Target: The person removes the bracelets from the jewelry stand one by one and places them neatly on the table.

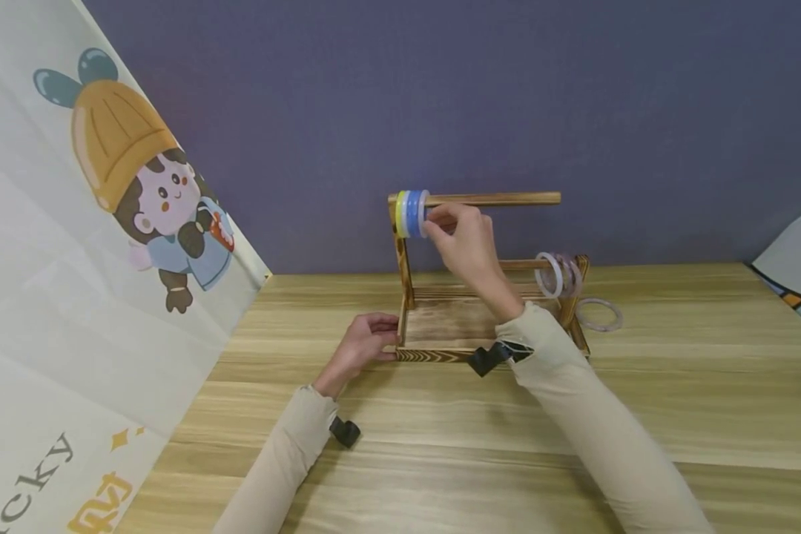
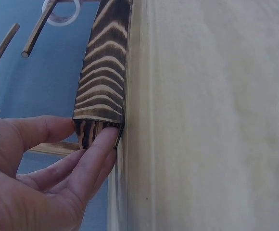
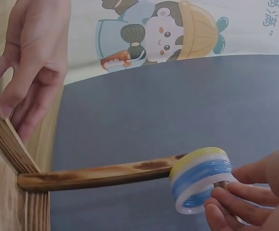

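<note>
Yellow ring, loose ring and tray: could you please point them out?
Yellow ring [image 1: 400,215]: head view, its outer band.
Loose ring [image 1: 601,328]: head view, its near rim.
Tray [image 1: 449,323]: head view, its bare floor.

The rack [image 1: 405,268] looks like wood with a scorched finish: dark and pale grain bands alternate along its front rail [image 2: 101,72], and the post [image 3: 101,178] has brown blotches on a smooth face. The rod [image 1: 514,199] is smooth wood with a slight sheen. The stacked bangles [image 3: 199,167] look like plastic, smooth and glossy, with bright highlights; the loose bangle [image 1: 599,328] looks smooth and somewhat translucent. The table [image 1: 440,460] has a smooth, streaky wood-grain surface. The backdrop [image 1: 440,89] appears matt. The banner [image 1: 27,222] is smooth, printed sheeting with faint creases. The sleeves [image 1: 587,400] are matt cloth, and the wrist mounts [image 1: 490,360] look like black plastic.
</note>
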Tool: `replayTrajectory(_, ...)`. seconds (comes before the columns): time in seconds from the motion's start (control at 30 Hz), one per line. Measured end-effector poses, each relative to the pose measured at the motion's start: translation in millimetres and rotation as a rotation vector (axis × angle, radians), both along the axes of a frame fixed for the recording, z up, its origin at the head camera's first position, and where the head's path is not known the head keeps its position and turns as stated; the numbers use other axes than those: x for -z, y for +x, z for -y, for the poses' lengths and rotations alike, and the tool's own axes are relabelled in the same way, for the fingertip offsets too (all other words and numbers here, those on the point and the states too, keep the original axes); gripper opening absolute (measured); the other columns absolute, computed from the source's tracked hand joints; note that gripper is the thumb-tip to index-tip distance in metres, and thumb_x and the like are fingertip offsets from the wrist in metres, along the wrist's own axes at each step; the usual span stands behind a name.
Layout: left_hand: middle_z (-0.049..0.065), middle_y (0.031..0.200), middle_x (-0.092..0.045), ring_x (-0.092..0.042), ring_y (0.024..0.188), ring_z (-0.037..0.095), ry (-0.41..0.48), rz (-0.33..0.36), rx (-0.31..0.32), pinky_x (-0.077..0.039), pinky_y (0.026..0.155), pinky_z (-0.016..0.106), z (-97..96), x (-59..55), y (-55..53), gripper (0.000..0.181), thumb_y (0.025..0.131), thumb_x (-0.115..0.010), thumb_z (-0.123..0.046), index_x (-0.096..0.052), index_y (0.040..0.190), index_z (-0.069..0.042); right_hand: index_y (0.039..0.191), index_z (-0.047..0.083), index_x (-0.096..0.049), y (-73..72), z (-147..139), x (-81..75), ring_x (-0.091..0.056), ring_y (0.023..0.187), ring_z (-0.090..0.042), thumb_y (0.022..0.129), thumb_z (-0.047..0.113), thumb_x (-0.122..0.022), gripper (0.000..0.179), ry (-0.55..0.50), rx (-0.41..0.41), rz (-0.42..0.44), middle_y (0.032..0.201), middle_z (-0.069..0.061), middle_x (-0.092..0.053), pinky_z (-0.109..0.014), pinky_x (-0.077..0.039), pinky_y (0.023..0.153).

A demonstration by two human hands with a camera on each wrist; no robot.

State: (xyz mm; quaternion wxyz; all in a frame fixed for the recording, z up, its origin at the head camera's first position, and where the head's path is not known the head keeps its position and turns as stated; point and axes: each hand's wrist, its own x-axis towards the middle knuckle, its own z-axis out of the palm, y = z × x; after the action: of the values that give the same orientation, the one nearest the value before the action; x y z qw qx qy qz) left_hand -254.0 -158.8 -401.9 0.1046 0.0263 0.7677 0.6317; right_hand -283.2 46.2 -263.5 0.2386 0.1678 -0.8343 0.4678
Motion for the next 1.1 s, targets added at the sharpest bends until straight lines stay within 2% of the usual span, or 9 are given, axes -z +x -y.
replayTrajectory(0.2, 0.029, 0.121, -0.061, -0.065, 0.103, 0.036, 0.004, -0.007, -0.002, -0.065, 0.077, 0.040, 0.4, -0.9, 0.0, 0.038, 0.092, -0.060, 0.008, -0.055, 0.130, 0.011, 0.110, 0.005, -0.073, -4.3, 4.3, 1.8, -0.067, 0.095, -0.022, 0.096, 0.022, -0.069, 0.023, -0.022, -0.026, 0.105, 0.104, -0.010, -0.073, -0.039, -0.059, 0.082)
replayTrajectory(0.37, 0.031, 0.124, -0.059, -0.063, 0.108, 0.042, 0.008, 0.001, 0.005, -0.064, 0.080, 0.042, 0.6, -2.5, 0.6, 0.040, 0.093, -0.060, 0.007, -0.053, 0.132, 0.011, 0.110, 0.007, -0.074, -9.1, 5.3, 7.1, -0.067, 0.097, -0.022, 0.095, 0.024, -0.069, 0.023, -0.052, -0.039, 0.141, 0.104, -0.009, -0.074, -0.039, -0.059, 0.085)
replayTrajectory(0.6, 0.032, 0.129, -0.057, -0.060, 0.113, 0.044, -0.002, 0.016, 0.026, -0.063, 0.082, 0.042, 0.6, -2.4, 0.2, 0.043, 0.093, -0.062, 0.004, -0.051, 0.135, 0.011, 0.107, 0.007, -0.074, -12.0, 3.5, 12.0, -0.069, 0.097, -0.022, 0.094, 0.023, -0.071, 0.021, -0.082, -0.024, 0.130, 0.104, -0.009, -0.074, -0.039, -0.059, 0.086)
replayTrajectory(0.87, 0.030, 0.125, -0.059, -0.063, 0.108, 0.041, -0.004, 0.006, 0.005, -0.065, 0.079, 0.039, -0.4, -2.5, 0.4, 0.041, 0.092, -0.061, 0.007, -0.053, 0.132, 0.011, 0.108, 0.005, -0.072, -10.9, -1.1, 13.4, -0.070, 0.090, -0.021, 0.097, 0.019, -0.067, 0.019, -0.138, -0.042, 0.096, 0.098, -0.010, -0.074, -0.038, -0.061, 0.081)
replayTrajectory(1.1, 0.029, 0.122, -0.061, -0.066, 0.102, 0.035, -0.008, 0.001, -0.011, -0.065, 0.076, 0.038, -3.1, 0.0, -1.4, 0.039, 0.092, -0.061, 0.007, -0.055, 0.130, 0.010, 0.110, -0.002, -0.070, -11.7, -8.6, 13.2, -0.071, 0.089, -0.022, 0.098, 0.012, -0.064, 0.020, -0.216, -0.054, 0.083, 0.100, -0.014, -0.073, -0.029, -0.064, 0.076)
